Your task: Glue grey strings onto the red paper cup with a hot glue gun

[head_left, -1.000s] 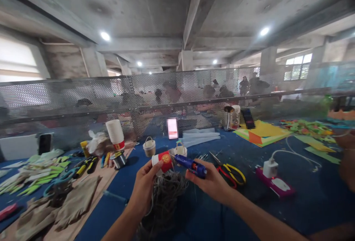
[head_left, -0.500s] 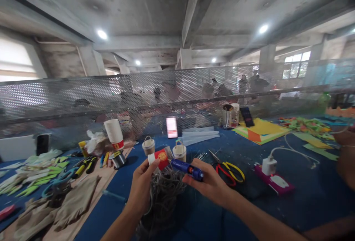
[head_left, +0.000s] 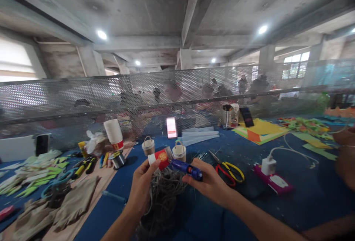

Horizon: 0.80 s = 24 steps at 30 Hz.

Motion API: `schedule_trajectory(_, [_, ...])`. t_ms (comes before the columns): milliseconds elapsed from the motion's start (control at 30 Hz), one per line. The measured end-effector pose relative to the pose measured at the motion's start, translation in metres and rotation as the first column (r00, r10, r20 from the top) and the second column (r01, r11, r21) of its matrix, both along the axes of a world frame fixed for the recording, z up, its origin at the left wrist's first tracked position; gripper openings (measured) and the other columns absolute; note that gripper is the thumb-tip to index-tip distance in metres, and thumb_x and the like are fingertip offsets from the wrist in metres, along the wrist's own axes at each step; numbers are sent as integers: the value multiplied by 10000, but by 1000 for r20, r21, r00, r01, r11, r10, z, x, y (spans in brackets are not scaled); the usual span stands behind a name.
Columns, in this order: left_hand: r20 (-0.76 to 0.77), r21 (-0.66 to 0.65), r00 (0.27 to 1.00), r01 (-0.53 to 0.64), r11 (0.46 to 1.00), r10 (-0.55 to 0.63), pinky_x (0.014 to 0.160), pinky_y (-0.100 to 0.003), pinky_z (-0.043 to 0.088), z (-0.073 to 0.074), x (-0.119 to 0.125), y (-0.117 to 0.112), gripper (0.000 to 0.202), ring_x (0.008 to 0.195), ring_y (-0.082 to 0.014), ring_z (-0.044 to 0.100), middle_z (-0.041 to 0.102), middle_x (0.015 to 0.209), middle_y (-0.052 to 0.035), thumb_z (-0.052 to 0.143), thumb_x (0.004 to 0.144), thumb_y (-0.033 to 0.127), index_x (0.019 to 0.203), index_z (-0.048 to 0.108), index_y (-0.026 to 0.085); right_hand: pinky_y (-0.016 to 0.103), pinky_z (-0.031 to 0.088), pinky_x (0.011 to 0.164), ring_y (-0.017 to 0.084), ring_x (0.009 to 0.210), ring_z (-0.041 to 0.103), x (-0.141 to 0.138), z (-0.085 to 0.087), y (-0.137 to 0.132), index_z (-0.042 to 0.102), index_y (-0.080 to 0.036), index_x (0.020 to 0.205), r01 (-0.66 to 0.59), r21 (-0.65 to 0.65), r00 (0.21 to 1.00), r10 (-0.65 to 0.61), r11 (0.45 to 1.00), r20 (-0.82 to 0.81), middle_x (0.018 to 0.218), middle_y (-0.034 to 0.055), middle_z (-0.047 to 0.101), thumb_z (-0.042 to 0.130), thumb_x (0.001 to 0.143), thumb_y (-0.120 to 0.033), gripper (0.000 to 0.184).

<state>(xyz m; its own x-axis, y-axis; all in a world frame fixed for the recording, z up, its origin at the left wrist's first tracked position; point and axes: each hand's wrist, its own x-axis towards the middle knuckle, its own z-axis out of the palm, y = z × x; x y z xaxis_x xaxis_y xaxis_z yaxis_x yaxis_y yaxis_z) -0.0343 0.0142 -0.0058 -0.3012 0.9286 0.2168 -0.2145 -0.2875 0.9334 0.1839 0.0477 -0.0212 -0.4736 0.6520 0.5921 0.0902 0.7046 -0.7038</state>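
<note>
My left hand (head_left: 141,181) is closed around a small paper cup (head_left: 158,159), which lies tipped on its side. The cup has a red band with a gold round emblem, and a clear strip sticks up at its right end. In my right hand (head_left: 212,181) is a blue glue gun (head_left: 186,168), its nozzle at the cup's right end; whether they touch I cannot tell. Below the hands lies a tangled heap of grey cord (head_left: 166,193). Just behind them stand two small cups with looped handles, one left (head_left: 148,147) and one right (head_left: 179,151).
Pliers with red and yellow handles (head_left: 230,172) lie right of my hand, near a purple power strip (head_left: 273,178) with a white plug. At left are a stack of paper cups (head_left: 113,133), gloves (head_left: 76,202) and scissors (head_left: 59,181). A perforated metal screen (head_left: 149,100) runs behind.
Almost nothing differs. Both hands keep their hold on the cup and the glue gun, with at most a very slight shift.
</note>
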Motion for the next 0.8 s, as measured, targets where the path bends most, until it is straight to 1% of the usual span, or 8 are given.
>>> schedule_trajectory(133, [-34,10,999,9,1000,-8,766,-285,512,-2,-1,0,423,851,-205,686,761,928,-49,723,798,368,1175,684,179,265,320,613,128,710,449,0,-1,0,475,-198,705,12,15,1000,-13,1000,15,778,-23,456,637,887,-413,324])
schedule_trajectory(300, [-74,24,997,-12,1000,14,796,-307,511,-5,-3,0,454,886,-223,685,758,974,-61,729,787,378,1190,679,178,263,322,613,125,709,456,0,-3,0,479,-201,707,38,24,999,-39,999,12,781,-26,453,642,882,-421,325])
schedule_trajectory(567, [-137,11,990,-27,1000,28,828,-304,501,-3,-2,-3,455,960,-230,667,757,1005,-43,706,808,384,1224,659,205,259,339,630,127,730,468,1,3,-2,494,-201,713,20,7,1000,-21,1000,17,803,-21,457,621,896,-428,318])
schedule_trajectory(800, [-169,27,985,-36,999,40,832,-302,494,-1,-1,-4,444,941,-231,661,760,985,-38,697,807,405,1200,681,199,260,319,606,119,704,457,3,4,-3,474,-198,695,32,11,999,-32,999,35,788,-26,442,622,894,-433,341])
